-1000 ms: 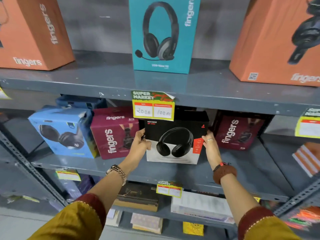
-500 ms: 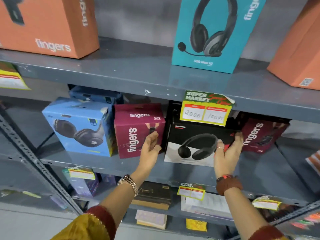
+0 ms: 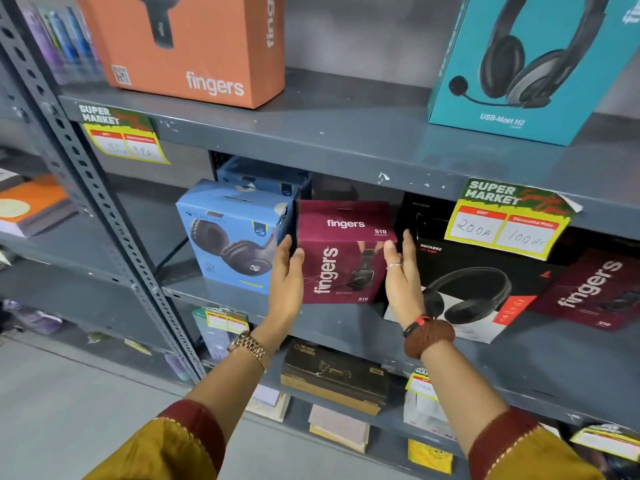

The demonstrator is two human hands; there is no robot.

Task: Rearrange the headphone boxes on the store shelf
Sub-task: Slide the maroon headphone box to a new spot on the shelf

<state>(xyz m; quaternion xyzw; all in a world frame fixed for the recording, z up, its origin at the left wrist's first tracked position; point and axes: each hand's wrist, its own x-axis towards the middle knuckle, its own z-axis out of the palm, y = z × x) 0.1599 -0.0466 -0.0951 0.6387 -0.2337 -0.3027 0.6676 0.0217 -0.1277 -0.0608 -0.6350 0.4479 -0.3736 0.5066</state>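
Observation:
A maroon "fingers" headphone box (image 3: 343, 258) stands on the middle grey shelf (image 3: 349, 325), between a light blue headphone box (image 3: 232, 237) and a black-and-white headphone box (image 3: 474, 289). My left hand (image 3: 287, 282) clasps the maroon box's left side, thumb on its front. My right hand (image 3: 401, 282) presses flat against its right side, fingers pointing up. A second maroon box (image 3: 595, 289) leans at the far right, partly behind the black one. Another blue box sits behind the front blue one, mostly hidden.
On the shelf above stand an orange box (image 3: 194, 46) and a teal headset box (image 3: 519, 64). A yellow price tag (image 3: 509, 220) hangs over the black box. A perforated steel post (image 3: 86, 185) runs down the left. Lower shelves hold flat packs and books.
Both hands left the black-and-white box and moved left onto the maroon box. The view shifted left and closer to the shelf.

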